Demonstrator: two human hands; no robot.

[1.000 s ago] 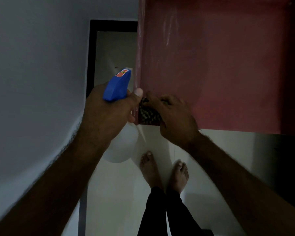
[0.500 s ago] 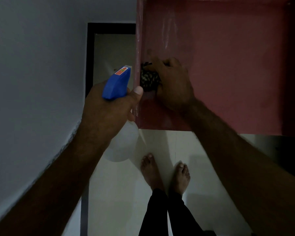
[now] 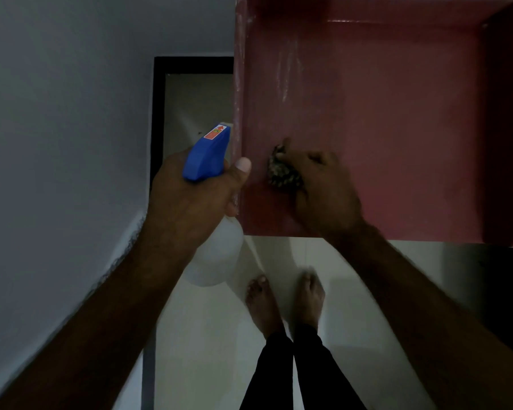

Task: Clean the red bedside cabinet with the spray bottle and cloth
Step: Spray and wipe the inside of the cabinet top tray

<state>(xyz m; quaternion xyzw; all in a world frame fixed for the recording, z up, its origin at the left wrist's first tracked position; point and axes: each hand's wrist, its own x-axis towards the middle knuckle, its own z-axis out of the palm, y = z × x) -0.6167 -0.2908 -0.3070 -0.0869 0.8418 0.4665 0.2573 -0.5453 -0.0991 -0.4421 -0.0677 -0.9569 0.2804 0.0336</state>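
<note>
1. Red bedside cabinet (image 3: pixel 411 128): fills the upper right of the frame and is seen from above. Its top is a flat, matt red panel sunk within a raised rim on the left, far and right sides.
2. Pale streaks (image 3: pixel 287 75): run down the upper left part of the panel. The rest of the panel reads as even red in the dim light.
3. Cloth (image 3: pixel 280 170): dark, speckled and crumpled. It lies on the panel near its lower left corner, just inside the left rim.
4. Right hand (image 3: pixel 326 193): sits over the cloth with its fingers curled together and clamped on it, pressing it to the panel. The forearm enters from the lower right.
5. Spray bottle (image 3: pixel 208 155): at centre frame, just left of the cabinet's left rim. It has a blue trigger head with a red label. The translucent white body hangs below the hand, clear of the cabinet and above the floor.
6. Left hand (image 3: pixel 190 205): its fingers are wrapped round the bottle's neck. The thumb is extended, with its tip just beside the rim.
7. Wall (image 3: pixel 57 113): plain grey, filling the left of the frame.
8. Floor (image 3: pixel 208 344): pale and smooth, at lower centre. A black frame (image 3: pixel 159 113) stands at upper centre, between the wall and the cabinet.
9. Bare feet (image 3: pixel 264 303) and black trousers (image 3: pixel 278 377): at lower centre, below the cabinet's near edge.
</note>
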